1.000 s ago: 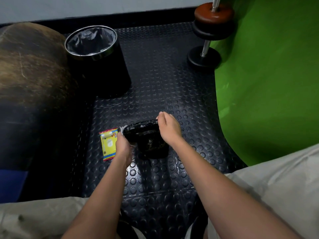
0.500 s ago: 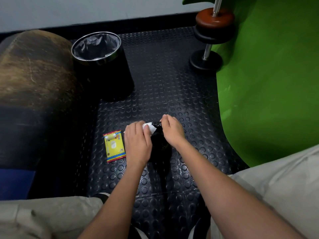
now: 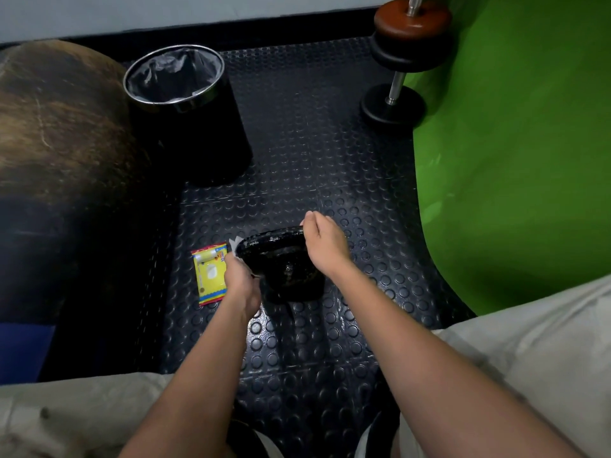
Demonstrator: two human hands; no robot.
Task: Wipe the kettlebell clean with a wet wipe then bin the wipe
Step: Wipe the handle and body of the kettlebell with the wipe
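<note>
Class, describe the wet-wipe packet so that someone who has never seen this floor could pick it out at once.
Start at the black bin with the shiny metal rim, standing on the dark studded floor mat. Come towards the person: the wet-wipe packet lies flat on the mat, just left of the kettlebell held by both hands. It is the only bright yellow thing there, with red and blue edges.

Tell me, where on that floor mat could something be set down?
Bare studded mat lies between the bin, the dumbbell and the kettlebell, and near the knees. It is crowded where both hands, the wipe packet and kettlebell meet.
</note>
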